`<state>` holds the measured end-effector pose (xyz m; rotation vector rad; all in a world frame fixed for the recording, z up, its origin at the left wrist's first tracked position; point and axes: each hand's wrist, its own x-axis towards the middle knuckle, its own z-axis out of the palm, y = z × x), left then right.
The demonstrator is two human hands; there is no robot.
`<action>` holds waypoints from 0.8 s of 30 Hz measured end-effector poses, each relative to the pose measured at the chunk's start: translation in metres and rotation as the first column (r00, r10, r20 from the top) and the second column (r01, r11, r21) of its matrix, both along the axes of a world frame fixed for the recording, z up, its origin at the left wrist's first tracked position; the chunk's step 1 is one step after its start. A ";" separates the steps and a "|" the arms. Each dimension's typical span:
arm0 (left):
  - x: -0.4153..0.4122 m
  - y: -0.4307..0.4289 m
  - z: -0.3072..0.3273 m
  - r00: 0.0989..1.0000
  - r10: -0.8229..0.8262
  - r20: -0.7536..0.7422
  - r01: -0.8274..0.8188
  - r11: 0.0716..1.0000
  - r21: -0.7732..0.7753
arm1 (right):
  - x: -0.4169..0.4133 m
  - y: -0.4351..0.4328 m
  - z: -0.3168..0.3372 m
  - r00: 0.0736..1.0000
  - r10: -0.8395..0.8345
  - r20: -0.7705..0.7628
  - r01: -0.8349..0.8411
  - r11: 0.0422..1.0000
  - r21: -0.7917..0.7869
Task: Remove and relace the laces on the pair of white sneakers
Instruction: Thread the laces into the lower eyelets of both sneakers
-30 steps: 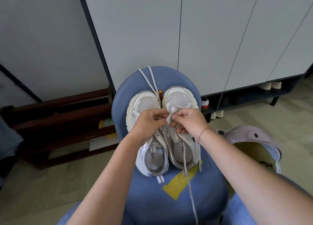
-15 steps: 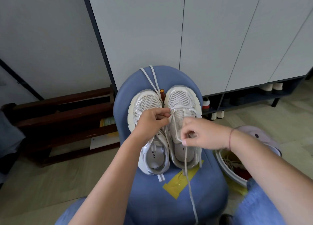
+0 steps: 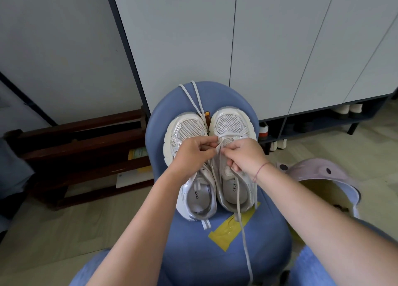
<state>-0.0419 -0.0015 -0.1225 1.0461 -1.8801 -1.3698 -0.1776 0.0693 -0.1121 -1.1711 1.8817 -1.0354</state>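
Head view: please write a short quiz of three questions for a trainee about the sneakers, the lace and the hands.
1. True or false: the left sneaker and the right sneaker stand on the floor.
2. The left hand and the right hand both pinch a lace. On which shoe is it threaded? A: left sneaker. B: right sneaker. C: neither.
3. Fill the gap: the loose end of the lace trails toward the camera over a patch of ___ tape.

Key: 1 false, they stand on the blue chair; 2 B; 3 yellow.
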 end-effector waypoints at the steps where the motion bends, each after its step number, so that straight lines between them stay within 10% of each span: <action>1: 0.000 0.000 0.000 1.000 0.000 -0.002 0.000 1.000 0.000 | 0.002 -0.002 -0.002 1.000 -0.031 -0.001 0.031 0.999 -0.014; 13: 0.000 0.000 -0.001 1.000 0.010 0.013 -0.010 1.000 -0.002 | -0.003 -0.004 -0.003 0.974 -0.039 0.223 0.038 0.999 0.007; 24: 0.000 0.002 0.000 1.000 0.019 0.020 -0.018 1.000 -0.026 | -0.001 0.006 -0.004 0.995 -0.039 0.091 0.045 0.997 -0.065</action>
